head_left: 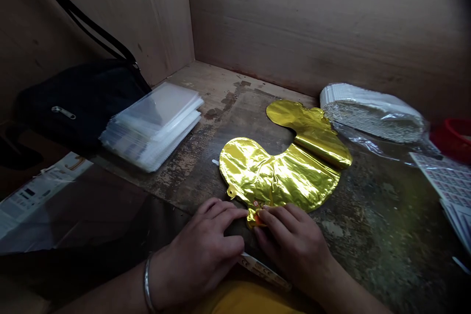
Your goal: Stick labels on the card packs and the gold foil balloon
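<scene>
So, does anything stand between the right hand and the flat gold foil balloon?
Nothing visible does: the right hand already touches the flat gold foil balloon at its narrow end, close to the left hand.

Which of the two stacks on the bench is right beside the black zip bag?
The stack of clear plastic sleeves on the left, beside the black bag. The other stack, at the right by the back wall, is wrapped in film.
</scene>
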A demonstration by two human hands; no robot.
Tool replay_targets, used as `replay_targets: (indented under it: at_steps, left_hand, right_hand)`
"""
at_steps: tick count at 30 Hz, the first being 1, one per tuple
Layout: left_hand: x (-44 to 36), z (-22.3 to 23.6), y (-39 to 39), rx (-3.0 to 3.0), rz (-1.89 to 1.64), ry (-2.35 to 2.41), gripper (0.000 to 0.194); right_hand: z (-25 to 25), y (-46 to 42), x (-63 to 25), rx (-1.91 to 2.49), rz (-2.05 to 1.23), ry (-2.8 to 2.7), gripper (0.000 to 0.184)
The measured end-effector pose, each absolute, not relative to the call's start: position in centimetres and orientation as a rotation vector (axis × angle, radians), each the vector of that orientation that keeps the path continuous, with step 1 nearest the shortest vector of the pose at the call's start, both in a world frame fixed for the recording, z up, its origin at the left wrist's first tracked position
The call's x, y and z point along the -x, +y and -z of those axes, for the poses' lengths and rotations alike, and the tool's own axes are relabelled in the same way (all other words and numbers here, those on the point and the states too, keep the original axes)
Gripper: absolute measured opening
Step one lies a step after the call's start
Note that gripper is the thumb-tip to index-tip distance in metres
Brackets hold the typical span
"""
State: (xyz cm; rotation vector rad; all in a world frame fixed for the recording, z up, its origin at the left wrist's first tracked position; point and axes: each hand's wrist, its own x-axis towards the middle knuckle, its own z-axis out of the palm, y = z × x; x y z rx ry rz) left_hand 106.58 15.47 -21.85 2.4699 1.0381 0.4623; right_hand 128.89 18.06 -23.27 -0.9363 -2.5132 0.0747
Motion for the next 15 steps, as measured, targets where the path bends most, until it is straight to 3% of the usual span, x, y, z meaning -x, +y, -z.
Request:
replay_targets:
  at_steps: [4,15]
  left_hand:
    - [-106.3,21.8,15.6,-2.444,-0.454,1.053,0.013]
    - [-106.7,22.4,15.9,-2.419,-0.488,1.034,0.012]
  right_hand:
    - [23.9,18.1,-128.8,0.928,-0.024,-2.468,0.022]
    - [22.3,19.5,-129.5,0.953,-0.425,-2.470,0.032]
